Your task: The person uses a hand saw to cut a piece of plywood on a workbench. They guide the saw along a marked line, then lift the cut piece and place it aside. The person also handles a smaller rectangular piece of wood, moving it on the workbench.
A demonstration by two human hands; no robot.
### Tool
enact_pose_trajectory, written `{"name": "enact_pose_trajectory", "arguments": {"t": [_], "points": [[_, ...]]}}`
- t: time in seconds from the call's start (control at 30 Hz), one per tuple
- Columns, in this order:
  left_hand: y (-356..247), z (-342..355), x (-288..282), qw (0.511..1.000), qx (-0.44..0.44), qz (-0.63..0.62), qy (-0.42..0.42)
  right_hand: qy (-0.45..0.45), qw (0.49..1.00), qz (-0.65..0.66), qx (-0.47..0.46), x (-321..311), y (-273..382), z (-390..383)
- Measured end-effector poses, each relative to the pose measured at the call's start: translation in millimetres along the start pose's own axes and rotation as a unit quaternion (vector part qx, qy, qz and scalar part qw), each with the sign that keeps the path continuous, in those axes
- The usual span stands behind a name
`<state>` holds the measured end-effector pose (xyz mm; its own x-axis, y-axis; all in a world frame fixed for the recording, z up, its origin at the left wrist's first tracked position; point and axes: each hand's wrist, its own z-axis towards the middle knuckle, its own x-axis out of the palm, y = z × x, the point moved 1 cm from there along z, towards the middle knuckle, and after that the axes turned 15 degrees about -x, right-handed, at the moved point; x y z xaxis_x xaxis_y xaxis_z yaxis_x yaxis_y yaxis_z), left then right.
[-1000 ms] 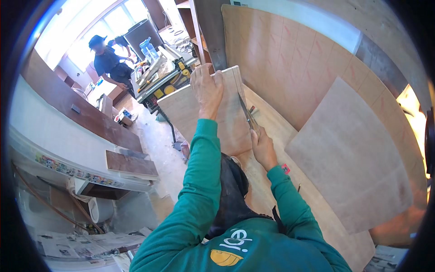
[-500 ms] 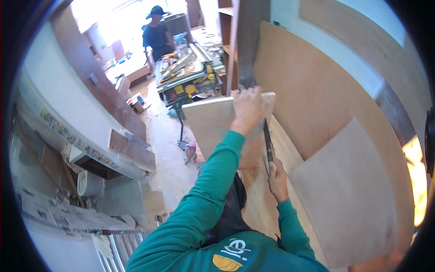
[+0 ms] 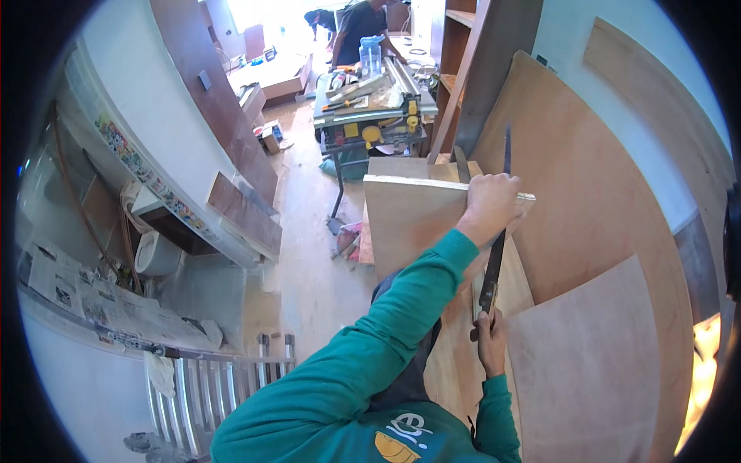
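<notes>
My left hand [image 3: 492, 204] is closed over the upper edge of a pale plywood board [image 3: 417, 212], near its right corner. The board stands on edge in front of my legs. A long, dark, tapering handsaw [image 3: 491, 282] is in my right hand [image 3: 492, 343], which is wrapped round its near end. The blade runs upright along the board's right edge and passes behind my left hand. Its thin tip rises above the board. Whether its teeth touch the wood I cannot tell.
Large curved wood sheets [image 3: 594, 208] lean along the right wall. Ahead stands a cluttered saw table [image 3: 370, 116], with a person in dark clothes [image 3: 360, 35] behind it. A metal ladder [image 3: 208, 393] lies at the lower left, near a toilet [image 3: 157, 253].
The view has shifted, so the scene sits differently. The saw's tip now shows above the board, where before the blade stayed below my left hand. The person behind the table now bends over.
</notes>
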<state>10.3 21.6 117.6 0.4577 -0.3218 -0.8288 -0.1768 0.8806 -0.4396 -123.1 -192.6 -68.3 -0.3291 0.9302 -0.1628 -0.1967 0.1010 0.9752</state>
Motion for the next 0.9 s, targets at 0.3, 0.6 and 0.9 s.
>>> {"name": "enact_pose_trajectory", "arguments": {"t": [0.3, 0.6, 0.9], "points": [[-12, -3, -12, 0.993, -0.008, 0.023, 0.12, 0.023, 0.999, -0.03, 0.001, -1, -11, -1], [-18, -6, -12, 0.968, 0.016, 0.101, 0.23, 0.025, 0.999, -0.032, 0.017, -1, -21, -4], [-11, -9, -4, 0.983, 0.032, 0.04, 0.178, 0.036, 0.998, -0.049, 0.02, 0, -25, 1]]}}
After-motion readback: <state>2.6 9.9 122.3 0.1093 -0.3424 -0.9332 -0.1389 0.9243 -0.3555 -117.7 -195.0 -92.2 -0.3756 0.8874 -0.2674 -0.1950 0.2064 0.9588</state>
